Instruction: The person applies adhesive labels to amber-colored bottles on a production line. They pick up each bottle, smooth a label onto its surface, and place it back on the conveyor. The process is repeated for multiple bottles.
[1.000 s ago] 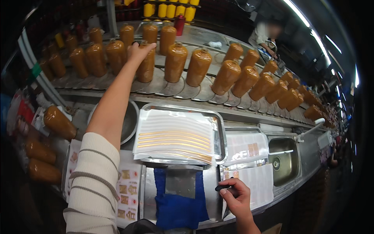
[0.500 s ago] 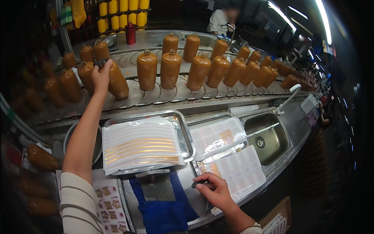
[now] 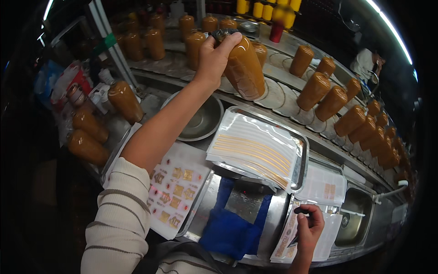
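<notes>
My left hand (image 3: 213, 59) is closed round the neck of a glossy brown bottle (image 3: 246, 68), with a dark, crumpled piece of material under the fingers. The bottle leans, its base over the conveyor's round plates (image 3: 279, 95); I cannot tell whether it touches them. At the lower right, my right hand (image 3: 311, 226) pinches a small dark tool (image 3: 301, 210) with a rounded end above the fingers and a thin dark edge below. Under that hand lie printed transfer sheets (image 3: 326, 235). A stack of white sheets with gold stripes (image 3: 255, 144) rests on a metal tray (image 3: 299, 176) between my hands.
Several brown bottles (image 3: 315, 91) line the conveyor, and others (image 3: 125, 101) stand at the left. A metal bowl (image 3: 200, 121) sits beneath my left forearm. Nearby are gold-patterned sheets (image 3: 175, 192), a blue cloth (image 3: 230, 233) and a sink (image 3: 353, 208). A person (image 3: 365, 64) is beyond.
The view has turned left, so the counter appears shifted to the right. The bottle in my left hand looks larger and nearer. My right hand still pinches the dark tool.
</notes>
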Available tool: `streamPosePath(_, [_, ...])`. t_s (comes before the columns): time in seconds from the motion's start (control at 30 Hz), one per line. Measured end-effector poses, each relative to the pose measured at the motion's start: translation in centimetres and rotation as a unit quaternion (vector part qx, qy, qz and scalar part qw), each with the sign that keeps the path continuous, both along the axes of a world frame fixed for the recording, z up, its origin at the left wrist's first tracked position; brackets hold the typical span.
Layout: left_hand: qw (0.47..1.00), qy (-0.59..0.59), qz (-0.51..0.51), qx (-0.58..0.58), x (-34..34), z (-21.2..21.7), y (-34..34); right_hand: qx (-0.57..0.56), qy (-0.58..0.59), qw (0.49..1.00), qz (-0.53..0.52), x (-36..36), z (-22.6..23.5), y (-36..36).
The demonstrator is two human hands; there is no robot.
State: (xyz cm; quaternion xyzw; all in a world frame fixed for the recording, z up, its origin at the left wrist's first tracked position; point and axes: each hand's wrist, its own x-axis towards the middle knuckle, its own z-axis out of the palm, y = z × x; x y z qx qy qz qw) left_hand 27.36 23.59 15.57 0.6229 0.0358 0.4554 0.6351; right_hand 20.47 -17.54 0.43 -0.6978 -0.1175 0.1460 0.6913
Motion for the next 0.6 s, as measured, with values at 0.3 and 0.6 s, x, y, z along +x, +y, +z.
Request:
streamPosePath(0.3, [0.942,0.055,0.324,0.068,-26.9,6.2,4.6,-0.011,-0.117,0.991,0.064,3.5,4.1,2.9])
streamPosePath(0.6, [0.751,0.193,0.594,0.212,-33.3,2.4,13.6,0.002,-0.060,0.990,0.126,2.9,5.6,3.7])
